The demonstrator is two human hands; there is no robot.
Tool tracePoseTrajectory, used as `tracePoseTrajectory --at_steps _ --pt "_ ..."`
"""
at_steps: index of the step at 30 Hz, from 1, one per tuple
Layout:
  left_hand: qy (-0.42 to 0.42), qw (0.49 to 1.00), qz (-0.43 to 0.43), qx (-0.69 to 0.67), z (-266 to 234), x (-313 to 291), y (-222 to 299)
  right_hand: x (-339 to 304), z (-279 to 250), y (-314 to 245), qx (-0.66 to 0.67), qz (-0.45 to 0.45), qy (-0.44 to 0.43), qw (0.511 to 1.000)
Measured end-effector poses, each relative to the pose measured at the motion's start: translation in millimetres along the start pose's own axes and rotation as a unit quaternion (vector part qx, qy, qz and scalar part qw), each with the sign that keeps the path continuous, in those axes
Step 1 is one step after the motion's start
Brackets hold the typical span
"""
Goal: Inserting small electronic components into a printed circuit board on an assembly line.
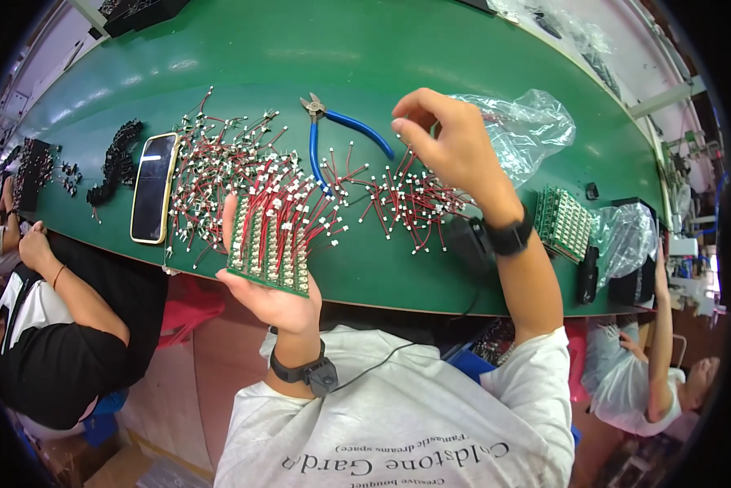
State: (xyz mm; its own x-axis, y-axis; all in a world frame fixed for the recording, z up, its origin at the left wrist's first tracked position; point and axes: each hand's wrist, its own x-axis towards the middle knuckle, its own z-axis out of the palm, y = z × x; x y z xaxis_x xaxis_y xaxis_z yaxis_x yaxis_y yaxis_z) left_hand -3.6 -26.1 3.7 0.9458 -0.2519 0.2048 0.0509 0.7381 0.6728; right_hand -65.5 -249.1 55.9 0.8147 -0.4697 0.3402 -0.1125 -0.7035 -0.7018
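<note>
One left hand [279, 306] cradles a board [269, 275]; one right hand [461, 145] hovers, curled.

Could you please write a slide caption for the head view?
The left hand holds a circuit board bristling with red wires; the right hand hovers over a green table near pliers.

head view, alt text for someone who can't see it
A person's left hand holds a green circuit board bristling with red-wired white connectors; the right hand hovers above a green table. Nearby lie loose wired connectors, blue-handled cutters and a phone.
</note>
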Motion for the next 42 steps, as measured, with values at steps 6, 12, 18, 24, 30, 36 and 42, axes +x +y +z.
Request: tracePoseTrajectory --at_steps 6,12,18,24,30,36,42 --pt "-0.018 0.999 -0.016 -0.027 0 -4 -1 -6 23 51 -0.17 0.018 -0.06 0.983" --pt "-0.001 0.997 -0.034 -0.072 -5 1 -2 1 14 37 -0.025 -0.017 0.017 0.999" --pt "-0.004 0.997 -0.023 -0.07 -6 1 -4 1 7 31 0.117 0.018 0.03 0.993" --pt "-0.008 0.997 -0.027 -0.069 -10 3 -3 -23 6 -43 0.21 -0.002 -0.078 0.975" --pt "0.02 0.999 -0.039 -0.023 3 -1 2 -69 43 -89 0.169 -0.169 -0.146 0.96" --pt "0.007 1.0 -0.024 0.015 7 -8 2 -74 59 -81 0.154 -0.166 -0.148 0.963" --pt "-0.008 0.999 -0.017 0.027 8 -9 3 -75 58 -83 0.144 -0.167 -0.15 0.964"
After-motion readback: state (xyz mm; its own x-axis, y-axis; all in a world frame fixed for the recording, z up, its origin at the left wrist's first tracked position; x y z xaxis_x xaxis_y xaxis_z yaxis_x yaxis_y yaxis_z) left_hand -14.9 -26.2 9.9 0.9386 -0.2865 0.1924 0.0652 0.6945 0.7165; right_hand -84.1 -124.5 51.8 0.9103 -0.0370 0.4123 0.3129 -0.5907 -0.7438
